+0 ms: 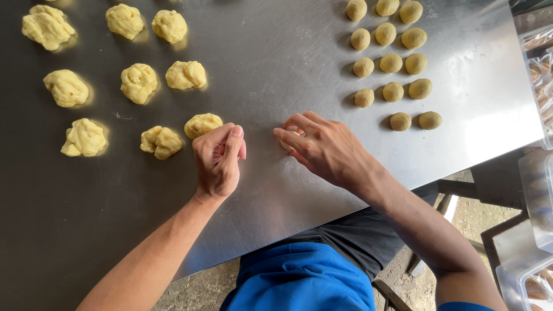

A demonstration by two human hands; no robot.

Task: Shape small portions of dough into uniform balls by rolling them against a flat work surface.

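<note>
We look down on a steel tabletop (276, 63), brushed, grey and a little shiny, with soft reflections under the things on it. Below its edge we see a rough ground, our dark trousers and a blue cloth (299, 279). At the right edge stand clear plastic boxes (536, 196), and what is inside them is not clear.

On the left part lie ten rough lumps (138, 82) of pale yellow dough, knobbly and uneven, set well apart in loose rows. On the upper right are fourteen balls (393, 62), smaller, smooth, round and more olive-yellow, in neat rows near each other.

Our left hand (219, 156) rests on the tabletop just beside the nearest lump (202, 124). Its fingers are curled in, with the thumb pressed along them; we cannot tell if it holds anything inside.

Our right hand (322, 147) lies near the middle of the tabletop, the fingers bent over a small dough piece (290, 141) and closing on it against the steel. Only a pale bit shows between the fingertips.

We judge this dough soft, light and a little oily. It will dent easily and may stick, so it is best taken gently around its sides with the fingertips, not squeezed.
</note>
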